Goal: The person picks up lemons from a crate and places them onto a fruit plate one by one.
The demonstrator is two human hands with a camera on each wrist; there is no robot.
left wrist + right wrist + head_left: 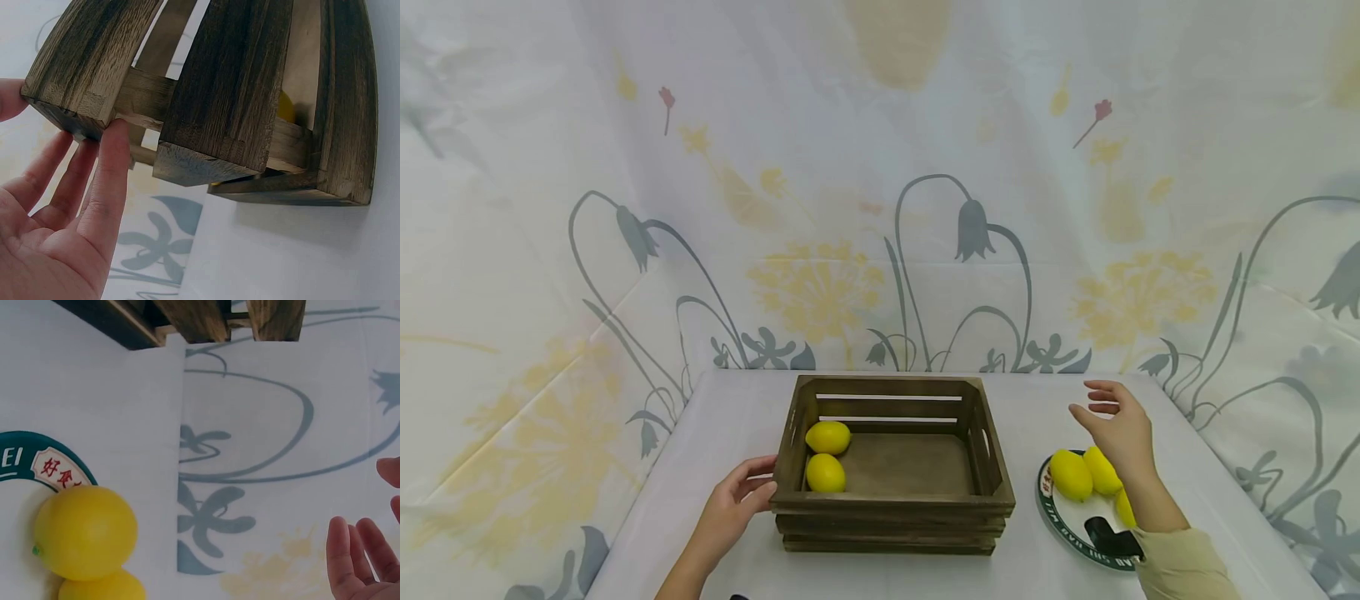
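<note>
A brown slatted wooden crate (891, 525) stands on the white table, with two lemons (826, 473) inside at its left end. My left hand (733, 504) touches the crate's left end near the front corner, its fingers fairly straight against the wood (215, 94). My right hand (1122, 429) hangs in the air to the right of the crate, above and beyond a plate (1051, 508). Its fingers are loosely bent and hold nothing. On the white, green-rimmed plate lie lemons (1071, 477), three of them showing; the right forearm partly covers one.
A pale cloth backdrop (880, 167) with printed flowers rises behind and beside the white table (925, 577). A black wrist camera (1105, 537) sits on the right wrist and hides part of the plate.
</note>
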